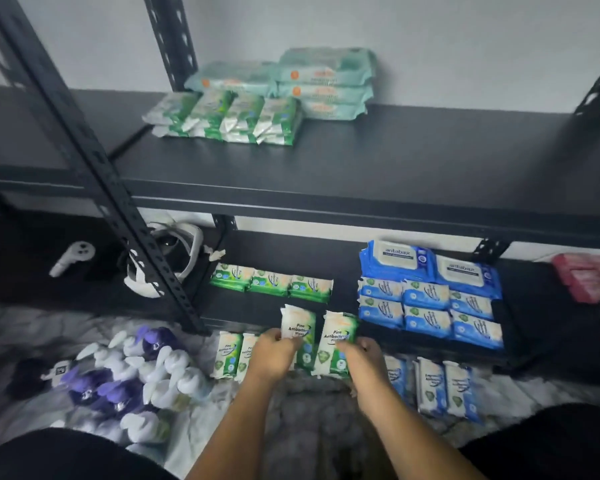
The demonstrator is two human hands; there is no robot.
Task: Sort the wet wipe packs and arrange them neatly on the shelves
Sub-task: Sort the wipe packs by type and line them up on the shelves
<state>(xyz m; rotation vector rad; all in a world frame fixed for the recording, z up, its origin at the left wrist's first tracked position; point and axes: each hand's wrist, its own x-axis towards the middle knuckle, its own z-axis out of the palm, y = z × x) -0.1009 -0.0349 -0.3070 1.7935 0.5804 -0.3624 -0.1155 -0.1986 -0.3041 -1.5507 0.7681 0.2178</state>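
L hand (274, 355): fingers curled round the lower edge of a green pine wipes pack (300, 323), held upright, label toward cam. R hand (361, 356): same grip on a second green pack (338, 336), also upright, just beside the first. Both packs sit over the front edge of the lower shelf (257, 306); can't tell if they touch it.

Behind L hand, on the floor: more green packs standing (230, 355), partly hidden by the wrist. Exact count unclear.

Floor, R of R forearm: blue packs standing in a row (433, 389).

Lower shelf, back L: row of 3 green packs lying flat (271, 282), side by side, touching. Lower shelf, R: small blue packs in a grid (430, 313), 3 across, approx 2–3 deep. Behind them: 2 large blue "antabax" packs (395, 259), stacked on others. Far R end: pink packs (586, 278), blurred.

Upper shelf (395, 161), back L: green/white packs in a row (222, 114), 2 layers. Behind and R of these: pale teal large packs (326, 81), stacked against the wall.

Floor, L: heap of purple and white packs (129, 375) on a pale crumpled sheet (194, 445).

Neighbouring shelf unit, L: white headset (167, 261) and white controller (71, 258).
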